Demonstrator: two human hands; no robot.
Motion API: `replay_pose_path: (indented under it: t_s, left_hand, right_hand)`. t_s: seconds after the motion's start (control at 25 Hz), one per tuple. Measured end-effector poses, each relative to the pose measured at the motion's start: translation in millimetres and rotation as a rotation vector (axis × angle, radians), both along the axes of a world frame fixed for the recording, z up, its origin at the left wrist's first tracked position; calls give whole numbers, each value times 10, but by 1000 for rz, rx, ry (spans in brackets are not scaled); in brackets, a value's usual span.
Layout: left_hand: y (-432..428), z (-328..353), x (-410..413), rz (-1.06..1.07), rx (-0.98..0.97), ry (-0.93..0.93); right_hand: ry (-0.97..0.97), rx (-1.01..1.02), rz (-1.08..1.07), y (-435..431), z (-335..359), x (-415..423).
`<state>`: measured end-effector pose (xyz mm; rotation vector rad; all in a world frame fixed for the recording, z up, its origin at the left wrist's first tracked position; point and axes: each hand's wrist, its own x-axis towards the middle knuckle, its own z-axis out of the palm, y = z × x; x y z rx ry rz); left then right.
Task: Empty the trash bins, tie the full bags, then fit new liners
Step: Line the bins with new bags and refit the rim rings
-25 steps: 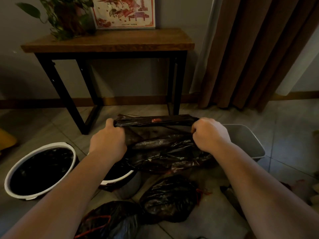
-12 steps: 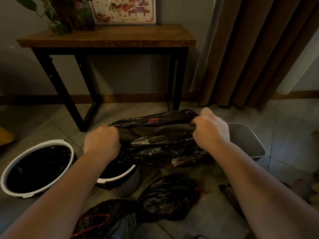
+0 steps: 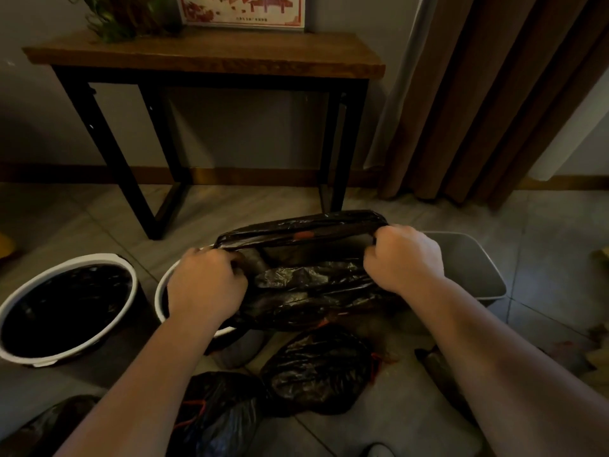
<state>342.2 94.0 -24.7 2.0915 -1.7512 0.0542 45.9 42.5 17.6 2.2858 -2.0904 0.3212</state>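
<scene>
A black liner bag (image 3: 306,285) with a red drawstring is stretched between my hands above the floor. My left hand (image 3: 204,285) grips its left edge and my right hand (image 3: 403,258) grips its right edge, so its mouth gapes a little. A round white-rimmed bin (image 3: 66,305) at the left holds a black liner. A second round white-rimmed bin (image 3: 159,296) lies mostly hidden under my left hand. A grey rectangular bin (image 3: 474,268) stands bare behind my right hand. Two tied black bags lie on the floor, one (image 3: 316,371) nearer the middle and one (image 3: 217,417) at the bottom.
A wooden console table (image 3: 204,57) with black legs stands against the far wall, with a plant and a framed picture on it. Brown curtains (image 3: 494,103) hang at the right. Another dark bag (image 3: 43,423) lies at the bottom left on the tiled floor.
Both hands kept their grip on the liner. The left hand sank lower and the liner's top edge now slopes up toward the right, with its mouth pulled slightly wider.
</scene>
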Motion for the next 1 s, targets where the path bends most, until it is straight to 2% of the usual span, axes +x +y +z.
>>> replay_pose_path:
  t_s: [0.16,0.24,0.36,0.44,0.64,0.84,1.0]
  left_hand:
    - [15,-52,-62,55,-83,79]
    - [26,-70,-51,40,-86,96]
    - [80,-123,64,-19,-39,24]
    - [114,-149,182,-30,55,-2]
    - [172,-59,217,-72,348,115]
    - [-48,129,-290,-213,330,79]
    - [-465,81,-1053,-258,229,112]
  right_hand:
    - [74,-158,-61,59,-17,60]
    - [53,-150,-37,65,-19,88]
    - [69,-96,27,76,2,149]
    - [128,-41,73,94,14,217]
    - [201,54,8,201,372,244]
    - [316,35,-43,207,869,-243]
    - [158,-3,-51,-7,563,-1010]
